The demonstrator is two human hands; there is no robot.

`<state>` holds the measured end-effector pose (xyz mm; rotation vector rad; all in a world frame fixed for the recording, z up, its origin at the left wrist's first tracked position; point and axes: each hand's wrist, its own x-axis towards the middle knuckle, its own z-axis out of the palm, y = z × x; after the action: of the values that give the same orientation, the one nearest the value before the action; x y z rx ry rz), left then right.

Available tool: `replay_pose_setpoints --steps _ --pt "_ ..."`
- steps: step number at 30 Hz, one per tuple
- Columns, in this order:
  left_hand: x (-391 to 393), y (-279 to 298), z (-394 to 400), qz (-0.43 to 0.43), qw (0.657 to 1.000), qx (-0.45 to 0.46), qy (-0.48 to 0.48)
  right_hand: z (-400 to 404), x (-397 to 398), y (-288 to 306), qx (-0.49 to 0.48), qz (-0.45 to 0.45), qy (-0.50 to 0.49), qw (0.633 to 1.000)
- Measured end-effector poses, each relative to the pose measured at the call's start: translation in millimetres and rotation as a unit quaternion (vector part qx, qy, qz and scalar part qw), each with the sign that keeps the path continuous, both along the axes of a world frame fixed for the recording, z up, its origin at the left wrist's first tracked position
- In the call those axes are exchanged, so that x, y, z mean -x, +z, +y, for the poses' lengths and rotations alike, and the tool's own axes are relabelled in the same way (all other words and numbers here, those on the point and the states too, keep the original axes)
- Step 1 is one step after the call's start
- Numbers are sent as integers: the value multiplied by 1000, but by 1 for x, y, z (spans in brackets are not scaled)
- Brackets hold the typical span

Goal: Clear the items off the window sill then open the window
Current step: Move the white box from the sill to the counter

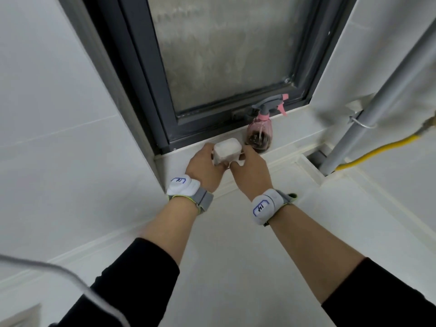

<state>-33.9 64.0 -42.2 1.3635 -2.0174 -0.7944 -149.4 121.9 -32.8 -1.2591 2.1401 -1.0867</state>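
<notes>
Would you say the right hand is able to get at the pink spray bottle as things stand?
Probably not yet: the right hand and left hand both grip the white box. The spray bottle stands just beyond, unobstructed.

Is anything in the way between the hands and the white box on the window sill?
No. The left hand and right hand already clasp the white box from both sides. The pink spray bottle stands just right of it, not between.
</notes>
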Motion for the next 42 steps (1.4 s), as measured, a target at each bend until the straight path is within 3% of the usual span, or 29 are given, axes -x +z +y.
replay_pose_setpoints --steps 10,24,32,42 --pt "-15 24 114 21 996 -16 -82 135 -20 24 20 -4 -40 999" --pt "63 9 301 24 950 -43 -309 366 19 11 -6 -12 -236 972" --pt "134 -18 359 8 922 -87 -377 431 74 -18 -39 -28 -304 951" --pt "218 -67 382 -52 910 -123 -393 450 143 -70 -76 -74 -348 932"
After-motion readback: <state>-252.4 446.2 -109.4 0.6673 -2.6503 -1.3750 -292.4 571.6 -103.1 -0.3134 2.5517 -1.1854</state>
